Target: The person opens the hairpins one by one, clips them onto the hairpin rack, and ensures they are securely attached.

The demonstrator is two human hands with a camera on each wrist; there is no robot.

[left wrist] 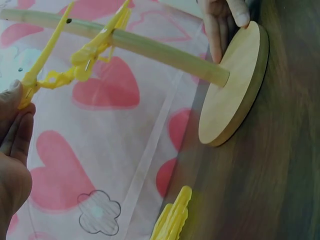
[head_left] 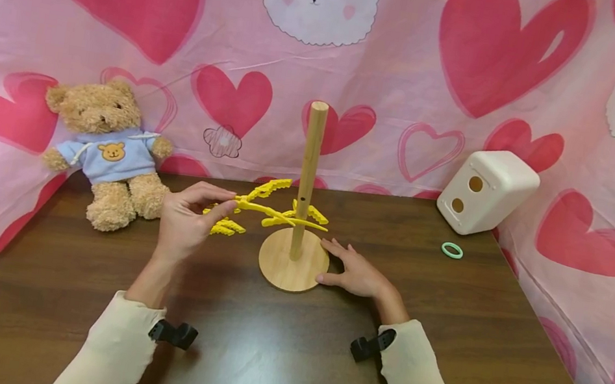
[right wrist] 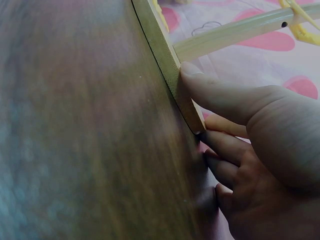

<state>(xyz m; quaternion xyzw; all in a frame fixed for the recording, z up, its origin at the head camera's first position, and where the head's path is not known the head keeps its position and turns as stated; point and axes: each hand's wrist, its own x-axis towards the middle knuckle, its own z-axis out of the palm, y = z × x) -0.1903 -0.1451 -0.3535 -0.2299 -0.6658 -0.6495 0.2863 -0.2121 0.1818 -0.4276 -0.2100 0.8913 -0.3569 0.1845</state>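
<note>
My left hand (head_left: pixel 188 218) pinches a thin yellow plastic branch-like piece (head_left: pixel 265 208) between thumb and fingertips. It has long pointed arms and ridged, leaf-like parts. Its tips overlap the lower half of an upright wooden post (head_left: pixel 313 153), near a small dark hole. The post rises from a round wooden base (head_left: pixel 287 274). On the base's right rim, my right hand (head_left: pixel 358 272) holds with thumb and fingers spread along the edge; the thumb (right wrist: pixel 215 92) is on the rim in the right wrist view. Another ridged yellow piece (left wrist: pixel 172 215) lies left of the base, partly hidden by my left hand in the head view.
A teddy bear (head_left: pixel 112 151) in a blue top sits at the back left. At the back right stands a white box (head_left: pixel 493 189) with two round holes, and a mint-green ring (head_left: pixel 451 250) lies before it. Patterned pink cloth (head_left: pixel 401 67) hangs behind the dark wooden table (head_left: pixel 261 356).
</note>
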